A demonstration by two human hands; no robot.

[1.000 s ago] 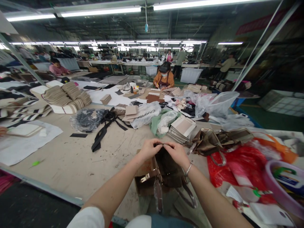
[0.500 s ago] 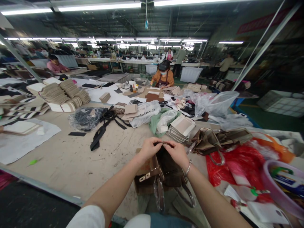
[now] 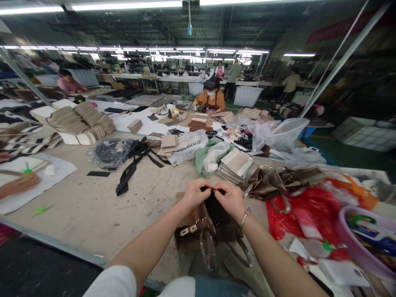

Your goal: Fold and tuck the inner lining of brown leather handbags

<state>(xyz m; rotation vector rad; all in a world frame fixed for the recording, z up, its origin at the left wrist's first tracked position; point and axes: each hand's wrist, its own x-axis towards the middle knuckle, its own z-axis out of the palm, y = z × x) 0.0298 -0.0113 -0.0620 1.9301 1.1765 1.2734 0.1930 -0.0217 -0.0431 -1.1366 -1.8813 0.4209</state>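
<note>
A brown handbag with plastic-wrapped handles and a metal clasp lies in front of me at the table's near side. My left hand pinches the bag's far upper edge between thumb and fingers. Close beside it, my right hand pinches the same edge, with the fingertips of both hands almost meeting. The bag's dark inside shows below my fingers. What exactly lies between the fingertips is too small to make out.
Brown bags and a red plastic bag lie to the right, near a purple basin. Stacked beige panels and black straps sit beyond. At far left another person's hand holds a green-tipped bottle.
Both my hands keep their pinch on the bag's edge, with barely any shift. At the far left, another person's hand with a green-tipped bottle has come into view.
</note>
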